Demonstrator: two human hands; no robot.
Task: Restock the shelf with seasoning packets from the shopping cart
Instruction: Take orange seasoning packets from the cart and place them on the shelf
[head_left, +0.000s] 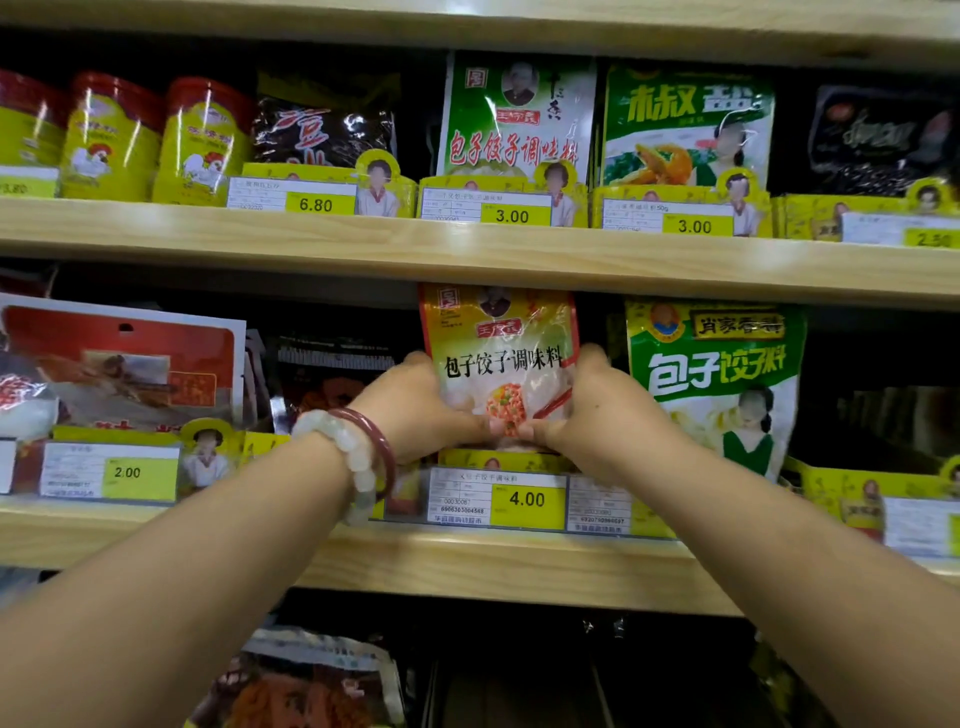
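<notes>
A red and yellow seasoning packet (501, 348) stands upright on the middle wooden shelf (467, 566), above the 4.00 price tag (525, 500). My left hand (421, 410), with two bracelets on its wrist, grips the packet's lower left side. My right hand (587, 405) grips its lower right side. The thumbs of both hands meet on the packet's front near its bottom edge. The shopping cart is out of view.
A green and white packet (722, 384) stands just right of the held one; a dark packet (332, 379) and a red one (119, 364) stand to its left. The upper shelf (467, 244) carries yellow tins (114, 140) and more packets. Below lies another packet (311, 680).
</notes>
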